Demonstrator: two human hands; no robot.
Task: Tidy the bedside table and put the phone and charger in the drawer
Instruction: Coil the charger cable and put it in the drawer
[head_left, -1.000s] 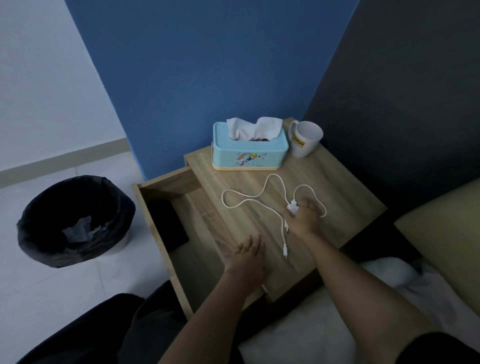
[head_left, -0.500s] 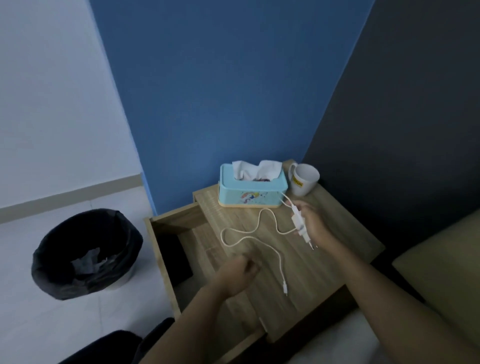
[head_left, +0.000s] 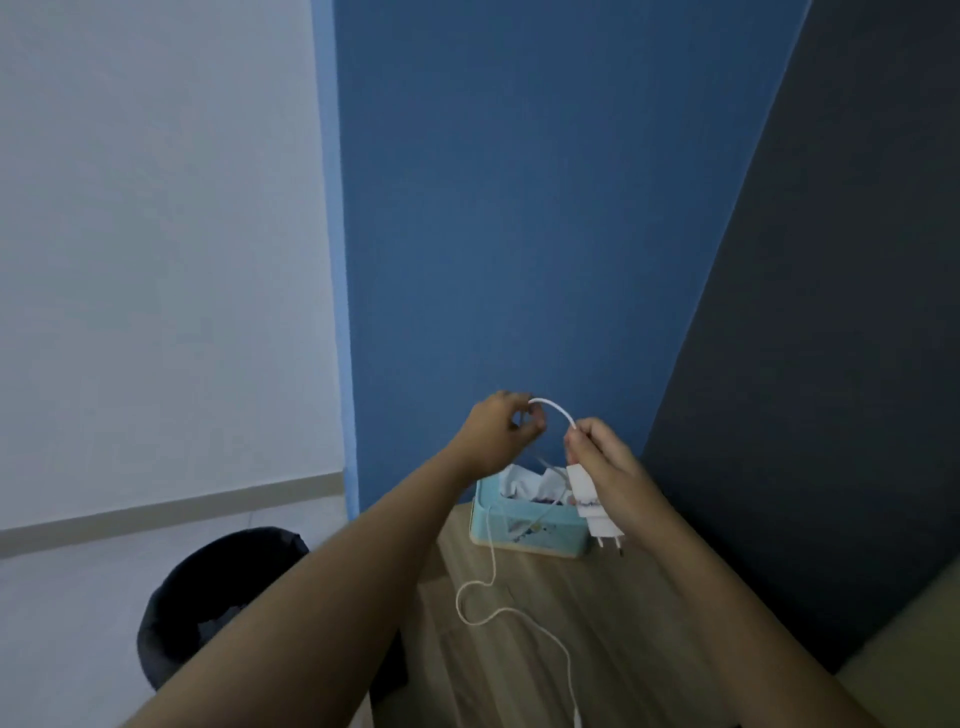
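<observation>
Both hands are raised in front of the blue wall. My right hand (head_left: 608, 462) grips the white charger plug (head_left: 592, 506), its prongs pointing down. My left hand (head_left: 501, 426) pinches the white cable (head_left: 553, 408) close to the plug, so a short arc of cable spans the two hands. The rest of the cable hangs down and trails in loops over the wooden bedside table (head_left: 623, 639) to the bottom edge of the view. The drawer and the phone are hidden behind my left arm.
A light blue tissue box (head_left: 524, 535) stands at the back of the table, just below my hands. A black-lined bin (head_left: 218, 587) sits on the floor to the left. A dark headboard panel fills the right side.
My right hand lifted the plug off the table to chest height. My left hand rose from the table edge and took hold of the cable. The camera tilted up towards the wall.
</observation>
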